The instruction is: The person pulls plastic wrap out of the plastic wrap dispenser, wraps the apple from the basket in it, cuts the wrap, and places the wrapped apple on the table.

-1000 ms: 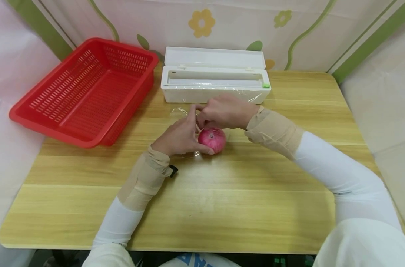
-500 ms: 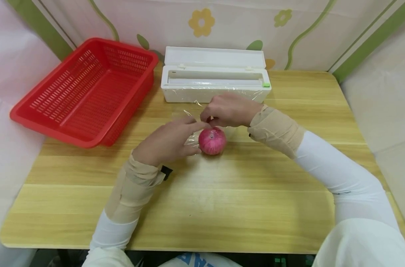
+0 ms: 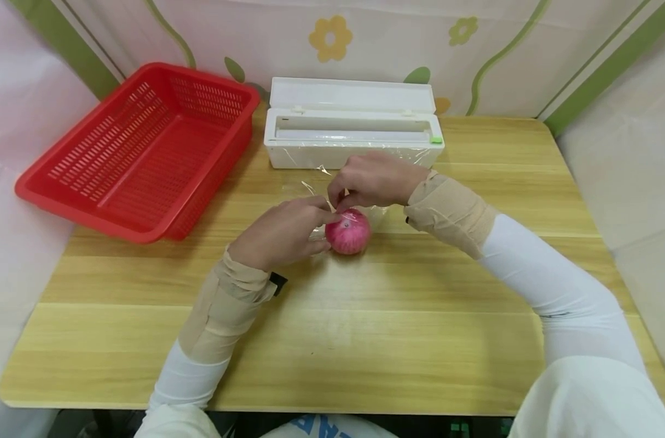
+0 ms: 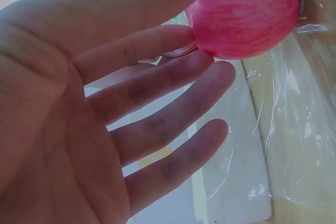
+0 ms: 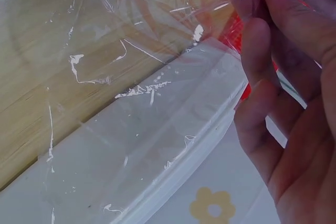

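Observation:
A red-pink apple [image 3: 347,236] sits on the wooden table, with clear plastic wrap [image 5: 110,72] around and behind it. My left hand [image 3: 283,234] is at the apple's left side. In the left wrist view, its fingers extend loosely, with thumb and fingertips right at the apple's skin [image 4: 247,17]. Over the far side of the apple, my right hand [image 3: 376,181] pinches the wrap between thumb and forefinger, seen close to the apple in the right wrist view. Film stretches back from there toward a white wrap dispenser [image 3: 351,96] with its lid raised.
At the back left stands a red plastic basket [image 3: 192,210] with slotted sides. The dispenser box, holding a white roll [image 3: 354,135], is near the rear wall, just beyond my hands. A flower-patterned curtain [image 3: 387,36] rises behind the table.
My left hand has drawn back to the left, its thumb leaving the apple's near side. My right hand has lifted slightly from the apple, and more film shows behind it.

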Motion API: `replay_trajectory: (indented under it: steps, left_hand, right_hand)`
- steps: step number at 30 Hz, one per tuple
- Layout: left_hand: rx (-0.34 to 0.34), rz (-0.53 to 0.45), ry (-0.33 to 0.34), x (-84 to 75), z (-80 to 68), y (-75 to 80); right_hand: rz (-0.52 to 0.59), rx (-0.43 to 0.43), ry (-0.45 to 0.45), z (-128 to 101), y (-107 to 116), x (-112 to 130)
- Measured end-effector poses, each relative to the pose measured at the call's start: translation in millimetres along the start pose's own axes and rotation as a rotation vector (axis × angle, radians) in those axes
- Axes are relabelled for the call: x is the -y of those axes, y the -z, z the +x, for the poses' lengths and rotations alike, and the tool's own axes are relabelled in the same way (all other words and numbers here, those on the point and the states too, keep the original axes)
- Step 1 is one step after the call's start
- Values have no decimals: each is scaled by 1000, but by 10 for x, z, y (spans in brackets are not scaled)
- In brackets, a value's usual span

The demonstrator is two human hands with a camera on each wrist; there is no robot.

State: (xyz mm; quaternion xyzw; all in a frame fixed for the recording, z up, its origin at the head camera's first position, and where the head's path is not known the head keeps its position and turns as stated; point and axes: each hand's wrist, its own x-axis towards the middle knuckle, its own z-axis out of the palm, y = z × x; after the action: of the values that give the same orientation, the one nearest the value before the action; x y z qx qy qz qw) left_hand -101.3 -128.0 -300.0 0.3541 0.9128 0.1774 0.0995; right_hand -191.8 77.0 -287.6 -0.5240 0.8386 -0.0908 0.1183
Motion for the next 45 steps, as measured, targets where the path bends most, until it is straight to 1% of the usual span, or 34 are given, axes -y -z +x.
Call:
replay_trajectory:
  steps: [4,7,12,17,21,25,31,35,38,41,43,45]
  left_hand:
    - [2,4,12,0,8,-11]
    - [-1,-2,20,3,7,-12]
    - [-19,-1,18,18,9,-13]
    - [-13,-5,21,17,7,-12]
    - [-4,-5,28,20,1,-15]
    - [-8,-3,23,27,-2,-17]
    - [-12,-17,12,17,-1,-9]
    - [-1,-29,19,1,7,-3]
    - [4,-33,34,-2,11,-7]
    - [0,-28,43,3,11,-10]
    - [2,-24,48,10,15,-8]
    - [2,-22,44,18,14,-7]
  right_hand:
    - [47,22,-32,16,3,-16]
    - [65,21,-57,21,-2,-18]
    - [41,-7,-93,4,-26,-7]
    - [16,-35,-100,-7,-68,-23]
    - [16,-41,-105,-4,-94,-43]
    - [49,-28,-116,12,-106,-63]
    - [123,9,-159,13,-128,-112]
    - [124,17,-179,-7,-157,-150]
    - [95,-25,-199,-67,-151,-156]
    - [57,-122,-210,-179,-107,-110]
    - [36,-186,-191,-266,-87,-63]
    - [21,-221,-163,-343,-101,-17]
